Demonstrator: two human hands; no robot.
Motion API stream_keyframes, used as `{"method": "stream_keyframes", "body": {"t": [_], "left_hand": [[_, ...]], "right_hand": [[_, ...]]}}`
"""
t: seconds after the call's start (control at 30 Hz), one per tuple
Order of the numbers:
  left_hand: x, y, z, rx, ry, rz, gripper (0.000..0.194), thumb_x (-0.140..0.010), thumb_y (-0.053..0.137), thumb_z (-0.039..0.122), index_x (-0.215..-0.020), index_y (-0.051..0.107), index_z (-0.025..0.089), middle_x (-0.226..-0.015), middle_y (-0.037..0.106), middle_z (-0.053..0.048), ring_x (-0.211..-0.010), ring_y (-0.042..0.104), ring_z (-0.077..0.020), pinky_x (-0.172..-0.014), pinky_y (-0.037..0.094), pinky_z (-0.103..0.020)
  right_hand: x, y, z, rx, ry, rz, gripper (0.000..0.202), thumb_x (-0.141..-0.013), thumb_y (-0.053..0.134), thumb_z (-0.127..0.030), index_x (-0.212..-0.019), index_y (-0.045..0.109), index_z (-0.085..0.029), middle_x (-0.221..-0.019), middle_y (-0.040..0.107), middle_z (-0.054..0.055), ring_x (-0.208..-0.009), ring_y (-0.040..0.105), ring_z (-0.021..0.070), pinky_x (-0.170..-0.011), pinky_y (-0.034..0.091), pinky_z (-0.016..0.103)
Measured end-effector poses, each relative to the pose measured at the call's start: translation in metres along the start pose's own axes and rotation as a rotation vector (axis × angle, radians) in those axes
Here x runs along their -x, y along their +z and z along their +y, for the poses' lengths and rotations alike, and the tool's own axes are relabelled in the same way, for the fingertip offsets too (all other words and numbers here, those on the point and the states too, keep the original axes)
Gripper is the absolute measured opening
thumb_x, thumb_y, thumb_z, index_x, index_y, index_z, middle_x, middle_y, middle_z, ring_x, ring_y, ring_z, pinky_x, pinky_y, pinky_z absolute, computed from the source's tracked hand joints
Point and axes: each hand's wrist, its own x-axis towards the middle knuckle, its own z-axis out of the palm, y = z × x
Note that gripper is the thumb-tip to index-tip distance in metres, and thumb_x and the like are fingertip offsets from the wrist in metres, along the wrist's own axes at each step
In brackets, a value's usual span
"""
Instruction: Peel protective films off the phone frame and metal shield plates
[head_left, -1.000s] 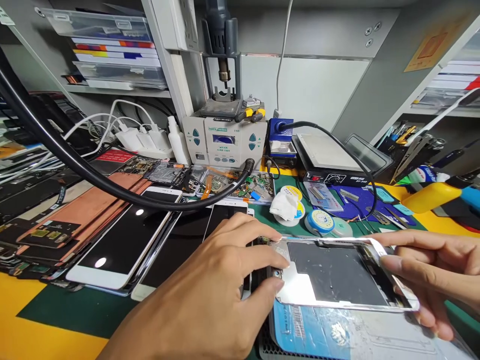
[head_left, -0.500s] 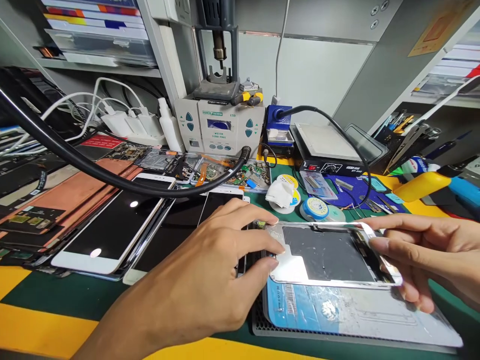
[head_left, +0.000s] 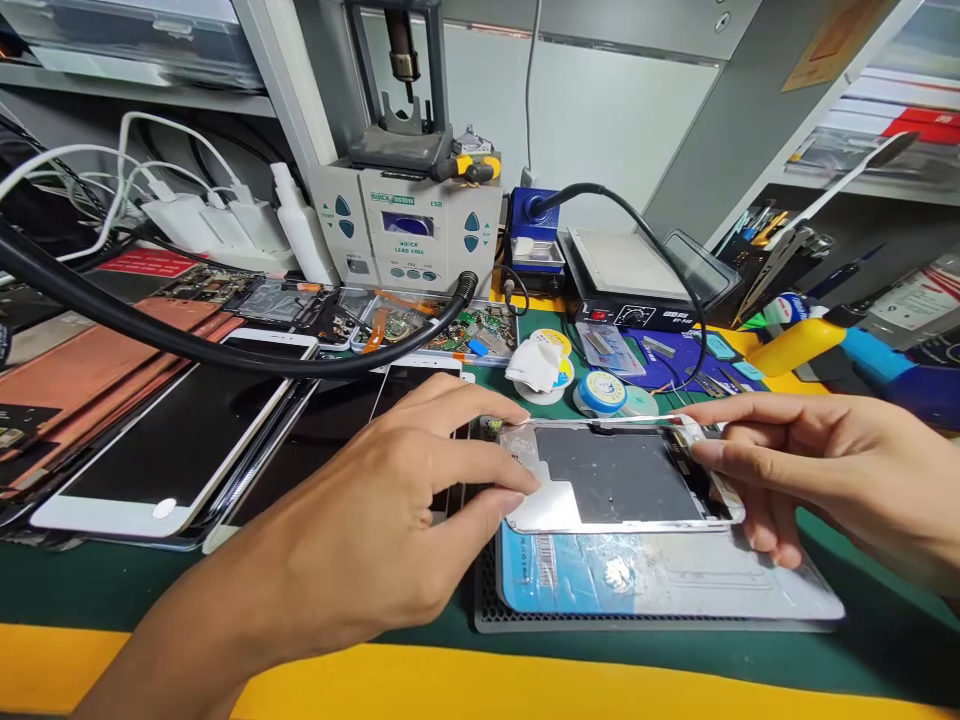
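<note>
Between both hands is a phone frame [head_left: 615, 475] with a thin white rim, a dark grey panel and a shiny metal plate at its left end. It lies over a blue and grey plastic-covered pad [head_left: 619, 575]. My left hand [head_left: 397, 500] grips the frame's left end, thumb at the near corner, index finger at the far corner and another fingertip on the metal plate. My right hand [head_left: 817, 480] pinches the right end between thumb and index finger, the other fingers curled beneath its edge.
Several phone screens, one a white-edged phone [head_left: 184, 430], lie left. Behind stand a hot air station [head_left: 409, 225] and a heating plate [head_left: 637, 270]. A black hose [head_left: 225, 355] arcs across the left side. Solder wick [head_left: 600, 392] and a white tissue [head_left: 534, 362] sit beyond the frame.
The whole view has shifted, so the bench appears further left and slightly higher. Both hands keep their hold on the phone frame, whose right end now looks a little flatter.
</note>
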Motion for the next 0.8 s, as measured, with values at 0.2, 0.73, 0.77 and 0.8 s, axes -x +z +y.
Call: {"method": "stream_keyframes", "body": {"t": [0.2,0.73,0.77,0.8], "left_hand": [[0.003,0.006,-0.003,-0.022,0.044,0.056,0.013,-0.089,0.069,0.035,-0.098,0.077,0.037,-0.129,0.065,0.004,-0.126,0.055,-0.0182,-0.103,0.048,-0.031],[0.010,0.010,-0.009,-0.182,0.057,0.033,0.041,-0.088,0.071,0.038,-0.126,0.059,0.044,-0.143,0.055,0.010,-0.132,0.051,-0.0215,-0.114,0.039,-0.034],[0.011,0.010,-0.010,-0.178,0.051,0.026,0.041,-0.088,0.070,0.038,-0.126,0.058,0.045,-0.144,0.055,0.010,-0.132,0.051,-0.0215,-0.114,0.039,-0.034],[0.011,0.010,-0.010,-0.174,0.043,0.021,0.041,-0.088,0.070,0.038,-0.126,0.058,0.047,-0.144,0.054,0.011,-0.133,0.051,-0.0212,-0.114,0.039,-0.033]], "right_hand": [[-0.002,-0.001,-0.003,-0.031,-0.030,-0.097,0.049,-0.063,0.094,-0.045,-0.099,0.073,-0.019,-0.046,0.069,0.004,-0.035,0.065,0.0216,-0.032,0.053,0.023],[0.003,0.003,-0.008,-0.019,-0.065,-0.143,0.045,-0.077,0.086,-0.047,-0.104,0.066,-0.016,-0.049,0.068,-0.002,-0.041,0.066,0.0171,-0.037,0.057,0.022],[0.003,0.003,-0.008,-0.019,-0.072,-0.146,0.046,-0.078,0.085,-0.047,-0.105,0.065,-0.016,-0.048,0.068,-0.002,-0.040,0.066,0.0171,-0.037,0.057,0.023],[0.003,0.003,-0.008,-0.017,-0.081,-0.147,0.047,-0.078,0.085,-0.047,-0.107,0.064,-0.016,-0.048,0.068,-0.002,-0.040,0.065,0.0172,-0.037,0.057,0.023]]}}
